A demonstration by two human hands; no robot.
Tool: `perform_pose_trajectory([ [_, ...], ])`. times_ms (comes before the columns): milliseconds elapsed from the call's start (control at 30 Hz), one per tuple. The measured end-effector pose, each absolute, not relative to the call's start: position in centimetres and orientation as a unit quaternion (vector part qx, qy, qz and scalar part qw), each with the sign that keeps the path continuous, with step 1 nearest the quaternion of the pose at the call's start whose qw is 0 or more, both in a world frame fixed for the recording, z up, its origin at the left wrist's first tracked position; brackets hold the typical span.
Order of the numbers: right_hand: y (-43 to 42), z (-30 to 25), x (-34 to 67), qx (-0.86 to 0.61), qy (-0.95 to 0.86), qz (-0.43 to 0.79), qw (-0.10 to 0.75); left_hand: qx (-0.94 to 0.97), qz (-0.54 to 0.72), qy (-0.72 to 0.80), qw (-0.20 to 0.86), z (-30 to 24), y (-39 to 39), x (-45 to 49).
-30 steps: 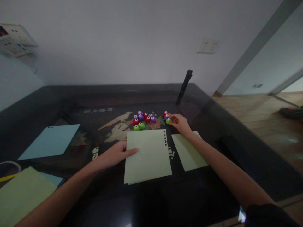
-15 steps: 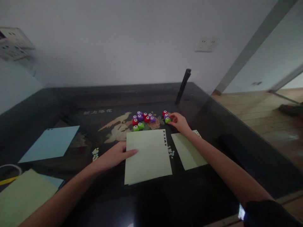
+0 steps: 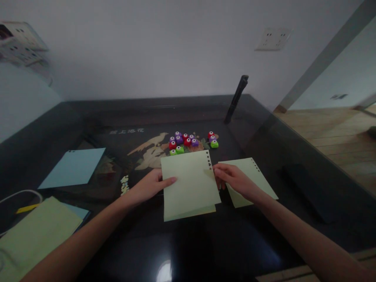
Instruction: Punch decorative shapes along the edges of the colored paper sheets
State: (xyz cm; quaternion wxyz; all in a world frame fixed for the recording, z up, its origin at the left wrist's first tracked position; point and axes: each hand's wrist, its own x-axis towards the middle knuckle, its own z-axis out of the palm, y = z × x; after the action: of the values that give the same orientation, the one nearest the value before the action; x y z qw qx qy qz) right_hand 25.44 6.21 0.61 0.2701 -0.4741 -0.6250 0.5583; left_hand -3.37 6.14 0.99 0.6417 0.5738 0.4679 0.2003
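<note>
My left hand (image 3: pixel 151 183) grips the left edge of a pale green sheet of paper (image 3: pixel 188 184), thumb on top and fingers beneath. Along the sheet's upper right edge runs a column of small punched shapes. My right hand (image 3: pixel 233 179) has curled fingers against that right edge, just below the holes. Another sheet's edge shows under the held one. Just beyond the paper, small craft punches (image 3: pixel 187 142) in red, purple and green with white round tops sit in a cluster. A green punch (image 3: pixel 214 144) stands with a red and a purple one to the right.
Another punched pale green sheet (image 3: pixel 255 178) lies under my right forearm. Paper cut-outs (image 3: pixel 124 185) lie left of my left hand. A blue sheet (image 3: pixel 73 168) and a stack of green paper (image 3: pixel 44 231) are at the left. A black post (image 3: pixel 236 100) rises at the back right.
My right hand has let go of the green punch and moved down to the paper's right edge. The upper sheet has shifted, exposing more of the one beneath. The view has tilted slightly.
</note>
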Motion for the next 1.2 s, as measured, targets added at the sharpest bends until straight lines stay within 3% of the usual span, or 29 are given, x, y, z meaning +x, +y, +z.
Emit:
perform_pose_trajectory([
  [633, 6.1, 0.5, 25.3, -0.496, -0.542, 0.603, 0.312, 0.634, 0.239, 0.45, 0.582, 1.0, 6.9, -3.4],
  [1000, 6.8, 2.8, 28.9, -0.535, -0.469, 0.546, 0.442, 0.645, 0.389, 0.412, 0.513, 5.7, 9.7, 2.4],
  [1200, 5.3, 2.8, 33.7, -0.604, -0.4, 0.51, 0.464, 0.699, 0.354, 0.364, 0.503, 4.4, 12.7, 7.6],
])
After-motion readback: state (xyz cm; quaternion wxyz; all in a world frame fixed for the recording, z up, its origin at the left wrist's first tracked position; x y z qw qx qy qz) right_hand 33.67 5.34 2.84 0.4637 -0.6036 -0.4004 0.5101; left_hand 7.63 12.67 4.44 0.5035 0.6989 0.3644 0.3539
